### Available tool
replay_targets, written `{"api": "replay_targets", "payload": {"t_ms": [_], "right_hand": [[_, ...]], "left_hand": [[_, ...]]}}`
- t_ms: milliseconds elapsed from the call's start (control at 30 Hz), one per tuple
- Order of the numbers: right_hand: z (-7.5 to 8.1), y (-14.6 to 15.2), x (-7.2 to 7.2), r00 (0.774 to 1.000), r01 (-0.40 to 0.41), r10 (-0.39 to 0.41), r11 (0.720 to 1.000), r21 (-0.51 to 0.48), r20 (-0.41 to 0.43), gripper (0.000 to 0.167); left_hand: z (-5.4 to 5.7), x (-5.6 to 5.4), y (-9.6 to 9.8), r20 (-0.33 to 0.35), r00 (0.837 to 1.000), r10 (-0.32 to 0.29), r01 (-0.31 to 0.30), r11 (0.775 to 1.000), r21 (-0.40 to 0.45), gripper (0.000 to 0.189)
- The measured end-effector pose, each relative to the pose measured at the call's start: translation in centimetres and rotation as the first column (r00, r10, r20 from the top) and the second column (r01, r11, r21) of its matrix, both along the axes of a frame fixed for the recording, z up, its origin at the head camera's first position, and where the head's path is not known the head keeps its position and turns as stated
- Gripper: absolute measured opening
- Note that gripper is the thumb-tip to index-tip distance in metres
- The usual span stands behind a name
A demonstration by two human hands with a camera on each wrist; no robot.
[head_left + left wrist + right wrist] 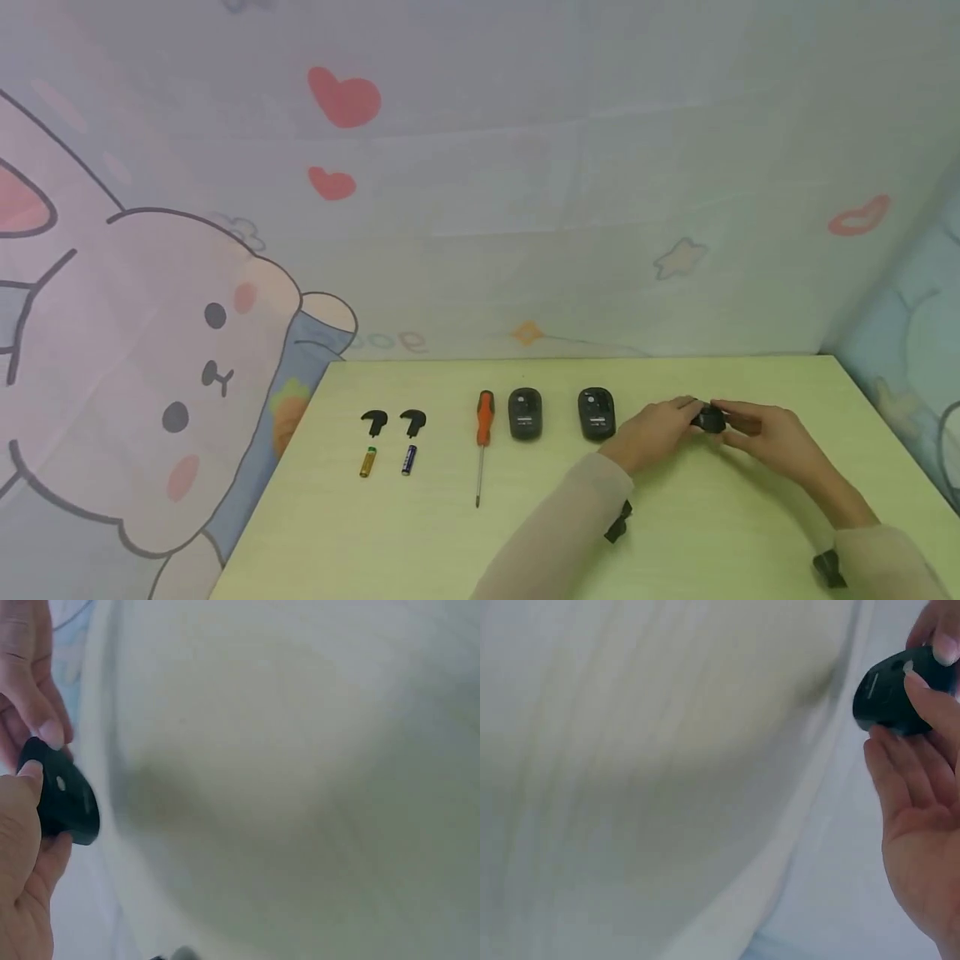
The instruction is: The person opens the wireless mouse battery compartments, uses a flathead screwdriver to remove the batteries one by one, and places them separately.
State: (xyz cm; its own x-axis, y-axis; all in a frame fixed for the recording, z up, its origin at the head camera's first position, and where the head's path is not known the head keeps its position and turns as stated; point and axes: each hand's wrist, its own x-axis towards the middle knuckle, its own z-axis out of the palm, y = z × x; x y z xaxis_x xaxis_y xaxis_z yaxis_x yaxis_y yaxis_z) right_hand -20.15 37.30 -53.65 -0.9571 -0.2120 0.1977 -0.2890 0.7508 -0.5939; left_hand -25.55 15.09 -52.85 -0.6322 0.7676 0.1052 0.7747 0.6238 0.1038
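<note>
Both hands hold a black computer mouse just above the right part of the table. My left hand grips one end of it; in the left wrist view the thumb lies on the mouse and fingers are beneath. From the other side my right hand pinches it, with the thumb over the mouse and the fingers under it in the right wrist view. Two more black mice, a left one and a right one, lie underside up, left of the hands.
An orange-handled screwdriver lies left of the mice. Further left are two small black curved pieces, a gold-and-green battery and a blue battery on the pale yellow table. A printed cloth hangs behind.
</note>
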Motion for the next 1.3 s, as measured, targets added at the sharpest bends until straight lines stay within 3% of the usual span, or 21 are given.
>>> {"api": "replay_targets", "payload": {"t_ms": [167, 367, 500, 667, 733, 900, 967, 1100, 1300], "right_hand": [[1.7, -1.1, 0.8, 0.999, -0.006, 0.003, 0.997, -0.076, -0.036, 0.048], [3.3, -2.7, 1.8, 0.998, -0.044, 0.051, 0.976, -0.213, 0.026, 0.047], [4.1, -4.5, 2.5, 0.994, -0.064, 0.087, 0.96, -0.272, 0.073, 0.046], [4.9, -7.3, 3.3, 0.987, -0.03, 0.075, 0.956, -0.293, 0.144, 0.044], [5.0, -8.5, 3.5, 0.984, -0.03, 0.081, 0.953, -0.302, 0.157, 0.043], [4.9, -11.2, 3.6, 0.976, -0.074, 0.141, 0.931, -0.356, 0.165, 0.04], [4.7, -12.1, 3.6, 0.97, -0.077, 0.158, 0.922, -0.379, 0.186, 0.04], [4.3, -14.0, 3.4, 0.954, -0.081, 0.189, 0.91, -0.408, 0.232, 0.043], [3.6, -16.7, 3.2, 0.922, -0.132, 0.282, 0.872, -0.471, 0.264, 0.042]], "left_hand": [[1.8, -0.1, -1.7, 0.161, 0.987, -0.031, 0.01, 0.992, 0.13, 0.045], [4.3, 0.9, -5.0, 0.365, 0.931, -0.028, -0.074, 0.962, 0.264, 0.051], [4.6, 1.5, -7.1, 0.401, 0.915, -0.038, -0.105, 0.938, 0.329, 0.047], [4.4, 2.5, -9.4, 0.441, 0.897, -0.014, -0.178, 0.903, 0.391, 0.043], [4.4, 3.0, -10.3, 0.502, 0.865, -0.007, -0.234, 0.879, 0.416, 0.042], [4.4, 4.3, -13.1, 0.668, 0.742, -0.055, -0.367, 0.8, 0.474, 0.039], [4.4, 4.7, -14.3, 0.706, 0.704, -0.083, -0.398, 0.777, 0.488, 0.042], [4.1, 5.3, -16.5, 0.728, 0.68, -0.091, -0.43, 0.755, 0.495, 0.042], [3.7, 6.2, -19.5, 0.73, 0.68, -0.061, -0.466, 0.733, 0.496, 0.034]]}}
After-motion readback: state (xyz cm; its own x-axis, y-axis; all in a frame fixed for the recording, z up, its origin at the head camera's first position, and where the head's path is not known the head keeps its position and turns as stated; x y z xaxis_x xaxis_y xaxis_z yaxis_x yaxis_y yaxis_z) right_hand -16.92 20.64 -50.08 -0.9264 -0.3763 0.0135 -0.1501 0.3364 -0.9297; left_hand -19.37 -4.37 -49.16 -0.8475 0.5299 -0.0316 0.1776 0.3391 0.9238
